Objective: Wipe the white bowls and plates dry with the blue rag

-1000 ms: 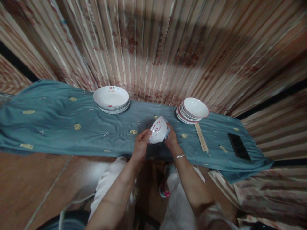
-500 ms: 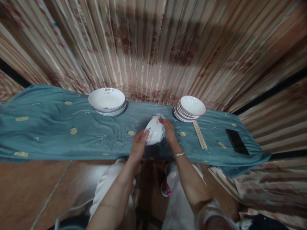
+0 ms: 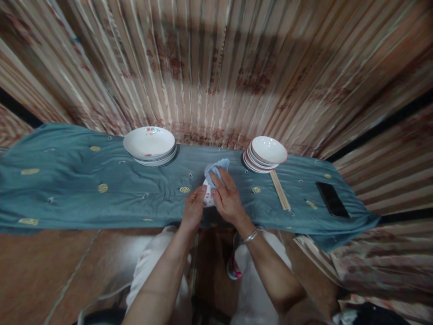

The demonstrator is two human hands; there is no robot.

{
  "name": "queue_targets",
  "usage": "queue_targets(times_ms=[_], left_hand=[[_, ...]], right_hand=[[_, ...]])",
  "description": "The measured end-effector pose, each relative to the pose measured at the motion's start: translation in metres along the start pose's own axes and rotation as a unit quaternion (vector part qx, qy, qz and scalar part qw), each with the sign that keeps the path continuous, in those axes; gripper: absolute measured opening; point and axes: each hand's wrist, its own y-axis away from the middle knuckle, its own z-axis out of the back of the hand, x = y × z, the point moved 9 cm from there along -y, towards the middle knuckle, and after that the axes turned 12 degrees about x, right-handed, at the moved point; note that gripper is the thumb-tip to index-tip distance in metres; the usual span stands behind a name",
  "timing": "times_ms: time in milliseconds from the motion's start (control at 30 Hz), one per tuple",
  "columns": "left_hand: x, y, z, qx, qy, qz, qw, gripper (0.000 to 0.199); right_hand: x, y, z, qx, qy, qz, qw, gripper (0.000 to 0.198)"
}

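Note:
A white bowl (image 3: 208, 198) with red markings is held above the front middle of the cloth-covered table, tilted on its side. My left hand (image 3: 194, 205) grips its left edge, thumb toward me. Over the bowl lies my right hand (image 3: 227, 194), its fingers pressing a light blue cloth (image 3: 216, 169) against the bowl's surface. Most of the bowl is hidden behind the cloth and my right hand. A silver bracelet (image 3: 251, 235) circles my right wrist.
A stack of white plates (image 3: 150, 143) stands at the back left. Behind my right hand are stacked bowls (image 3: 267, 151) with red rims. Chopsticks (image 3: 279, 192) and a black phone (image 3: 333, 199) lie on the teal tablecloth (image 3: 74, 180). A striped curtain (image 3: 203, 67) hangs behind.
My right hand has moved left from the bowl's right edge onto its face, bringing the blue cloth across it. The bowl's outer side is now mostly covered. My left hand keeps its hold.

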Motion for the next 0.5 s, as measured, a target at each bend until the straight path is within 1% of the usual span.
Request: queue_targets(times_ms=[100, 167, 233, 300, 400, 500], left_hand=[[0.000, -0.001, 0.000, -0.001, 0.015, -0.004, 1.000, 0.035], [0.001, -0.002, 0.001, 0.000, 0.023, -0.010, 1.000, 0.032], [0.003, -0.002, 0.003, -0.006, 0.025, -0.012, 1.000, 0.030], [0.005, -0.002, 0.005, -0.015, 0.026, -0.003, 1.000, 0.033], [0.005, 0.000, 0.008, -0.036, 0.034, 0.013, 0.999, 0.039], [0.001, 0.002, 0.007, -0.045, 0.063, 0.019, 0.997, 0.040]], right_hand=[[-0.006, -0.004, 0.001, -0.006, -0.025, -0.010, 1.000, 0.047], [-0.020, -0.009, 0.003, -0.018, -0.080, -0.034, 0.996, 0.047], [-0.039, -0.012, 0.004, -0.037, -0.157, -0.067, 0.985, 0.046], [-0.060, -0.015, 0.003, -0.059, -0.243, -0.107, 0.962, 0.046], [-0.087, -0.017, -0.007, -0.074, -0.352, -0.164, 0.919, 0.045], [-0.107, -0.016, -0.020, -0.096, -0.428, -0.194, 0.878, 0.041]])
